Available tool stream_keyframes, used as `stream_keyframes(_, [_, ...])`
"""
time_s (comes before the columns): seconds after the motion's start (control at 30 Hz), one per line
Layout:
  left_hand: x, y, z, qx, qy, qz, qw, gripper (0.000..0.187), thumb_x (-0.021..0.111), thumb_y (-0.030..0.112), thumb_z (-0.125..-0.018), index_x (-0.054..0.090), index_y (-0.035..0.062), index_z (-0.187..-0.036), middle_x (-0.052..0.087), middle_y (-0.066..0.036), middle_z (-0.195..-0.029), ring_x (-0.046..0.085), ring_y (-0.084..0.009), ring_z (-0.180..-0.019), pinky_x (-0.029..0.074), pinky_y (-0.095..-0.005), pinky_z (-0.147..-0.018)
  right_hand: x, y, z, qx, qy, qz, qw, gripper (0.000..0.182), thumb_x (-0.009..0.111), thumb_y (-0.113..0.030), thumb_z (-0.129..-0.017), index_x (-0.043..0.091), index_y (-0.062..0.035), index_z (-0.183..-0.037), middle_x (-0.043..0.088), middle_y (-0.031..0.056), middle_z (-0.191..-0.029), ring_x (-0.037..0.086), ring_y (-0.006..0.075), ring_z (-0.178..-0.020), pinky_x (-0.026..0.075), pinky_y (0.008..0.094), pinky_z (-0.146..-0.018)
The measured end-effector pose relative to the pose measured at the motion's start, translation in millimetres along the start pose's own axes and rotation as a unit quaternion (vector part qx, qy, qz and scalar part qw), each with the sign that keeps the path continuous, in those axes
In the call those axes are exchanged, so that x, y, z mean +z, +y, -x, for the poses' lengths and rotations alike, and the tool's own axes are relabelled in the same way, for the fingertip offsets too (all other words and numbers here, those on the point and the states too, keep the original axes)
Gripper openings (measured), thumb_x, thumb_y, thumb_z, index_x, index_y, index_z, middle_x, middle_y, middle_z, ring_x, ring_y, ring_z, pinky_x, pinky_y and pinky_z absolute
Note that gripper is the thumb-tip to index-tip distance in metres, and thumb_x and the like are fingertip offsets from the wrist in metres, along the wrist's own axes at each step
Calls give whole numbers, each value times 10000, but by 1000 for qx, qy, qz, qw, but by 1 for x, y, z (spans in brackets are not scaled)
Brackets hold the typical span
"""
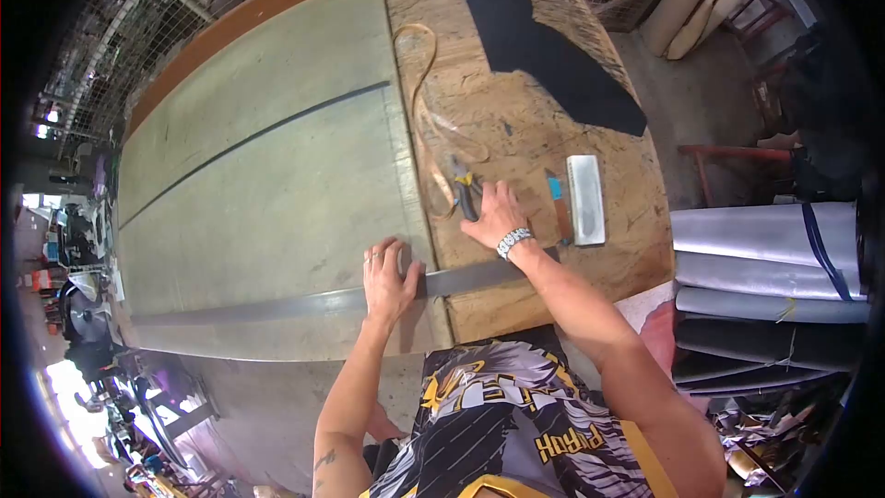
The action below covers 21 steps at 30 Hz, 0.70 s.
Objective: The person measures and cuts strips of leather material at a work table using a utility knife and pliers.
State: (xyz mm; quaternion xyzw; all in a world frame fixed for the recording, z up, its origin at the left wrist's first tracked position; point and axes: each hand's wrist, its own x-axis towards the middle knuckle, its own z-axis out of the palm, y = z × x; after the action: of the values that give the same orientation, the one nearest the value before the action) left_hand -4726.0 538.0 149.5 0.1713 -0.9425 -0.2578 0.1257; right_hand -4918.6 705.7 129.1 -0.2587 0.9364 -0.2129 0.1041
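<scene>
While the left hand (389,282), fingers parted, rests on the metal strip (479,278) along the table's (631,203) front edge, presumably steadying it, the right hand (499,217) curls around the pliers (464,181), grip unconfirmed.

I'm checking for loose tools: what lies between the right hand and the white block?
In the head view, a slim blue-and-brown tool lies between the right hand and the block.

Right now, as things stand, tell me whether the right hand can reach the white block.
Probably yes: the right hand, at the pliers, is near the white block; only the blue-and-brown tool lies flat between them.
</scene>
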Motion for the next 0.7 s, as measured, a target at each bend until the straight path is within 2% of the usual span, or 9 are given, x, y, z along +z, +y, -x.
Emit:
stream_keyframes(0.07, [27,12,-41,3,28,5,1000,395,731,196,-863,608,20,-1194,613,-186,-1229,554,-423,-1162,437,-501,-1023,-36,10,-9,88,-158,-218,959,564,776,-358,-746,538,21,-1089,614,177,-941,644,331,-847,541,417,-787])
stream_keyframes(0.13, [51,17,-89,-24,48,-15,998,400,720,232,-870,608,13,-1185,620,-191,-1233,560,-435,-1168,437,-500,-1031,-53,30,-15,175,-283,-448,830,447,737,-308,-820,548,23,-1056,653,117,-794,663,239,-642,561,332,-668])
stream_keyframes(0.23, [69,36,-161,-84,26,-92,992,429,708,273,-870,597,5,-1186,626,-204,-1234,558,-438,-1187,435,-497,-1038,-73,72,10,172,-303,-662,663,383,715,-233,-853,554,26,-1084,668,113,-846,687,198,-711,562,304,-674])
stream_keyframes(0.37, [92,59,-230,-131,10,-200,971,491,721,307,-852,579,-2,-1206,637,-232,-1225,574,-429,-1171,437,-526,-1031,-118,108,40,178,-308,-702,617,472,692,-140,-864,491,38,-1252,672,135,-1027,705,213,-801,580,349,-707])
stream_keyframes(0.43, [112,57,-260,-170,17,-231,958,551,692,255,-857,512,13,-1319,630,-265,-1184,544,-431,-1234,468,-541,-995,-109,140,49,208,-321,-726,572,594,683,-72,-819,409,33,-1336,649,161,-1109,700,273,-795,573,384,-713])
stream_keyframes(0.5, [126,56,-280,-198,16,-265,943,573,670,207,-863,475,34,-1374,621,-293,-1164,528,-440,-1261,487,-550,-971,-111,157,49,185,-310,-731,579,621,679,-64,-797,417,25,-1352,642,140,-1084,692,251,-779,566,368,-708])
stream_keyframes(0.53, [129,59,-290,-203,29,-247,947,604,635,121,-860,434,85,-1429,604,-344,-1156,562,-485,-1212,503,-551,-962,-114,163,46,174,-305,-733,582,634,677,-61,-786,421,21,-1360,639,130,-1071,688,240,-771,562,359,-705])
stream_keyframes(0.63, [123,63,-330,-233,6,-120,965,634,621,36,-834,393,21,-1426,590,-365,-1201,607,-509,-1125,535,-528,-908,-127,174,22,163,-316,-699,620,687,674,-47,-741,436,12,-1383,621,97,-1028,666,194,-754,542,317,-685])
stream_keyframes(0.7, [136,34,-363,-237,25,-68,969,613,607,32,-831,405,39,-1411,643,-372,-1088,643,-538,-1021,530,-524,-921,-142,169,0,178,-299,-727,592,757,722,-48,-688,449,11,-1391,602,75,-995,623,148,-737,505,272,-636])
